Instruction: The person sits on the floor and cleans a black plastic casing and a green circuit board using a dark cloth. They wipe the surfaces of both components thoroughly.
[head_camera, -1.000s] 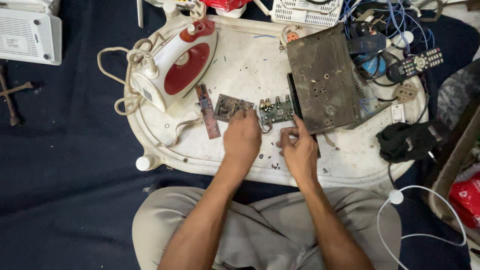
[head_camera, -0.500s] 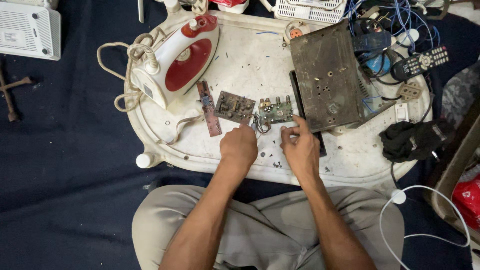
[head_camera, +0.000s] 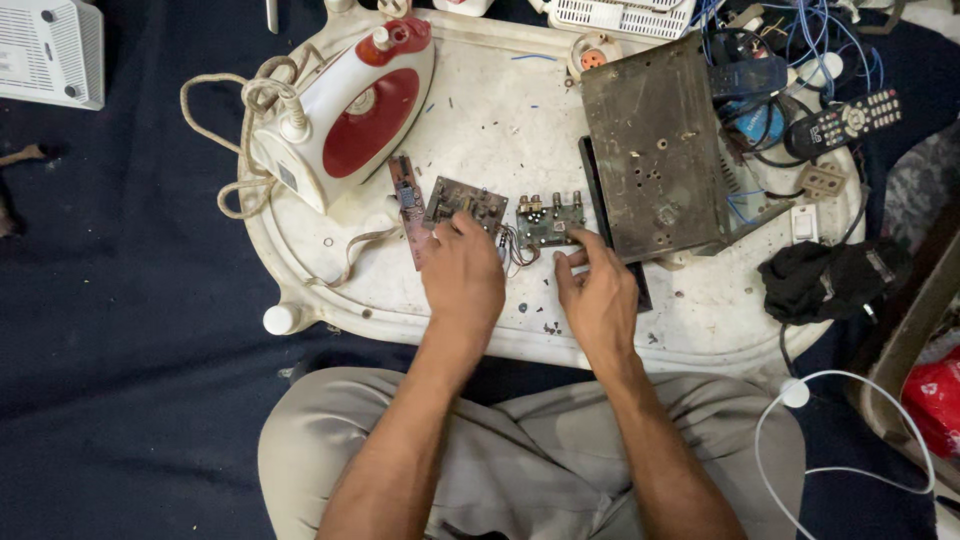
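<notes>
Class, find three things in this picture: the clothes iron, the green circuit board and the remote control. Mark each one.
clothes iron (head_camera: 365, 125), head view, on its red side panel.
green circuit board (head_camera: 547, 222), head view, on the middle of the board.
remote control (head_camera: 843, 124), head view, on its button face.

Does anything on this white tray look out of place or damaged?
Yes. A red and white clothes iron lies tipped on its side with its cord tangled. The metal casing looks rusty and dirty. Small screws and debris are scattered near the left hand and right hand by the circuit boards.
</notes>
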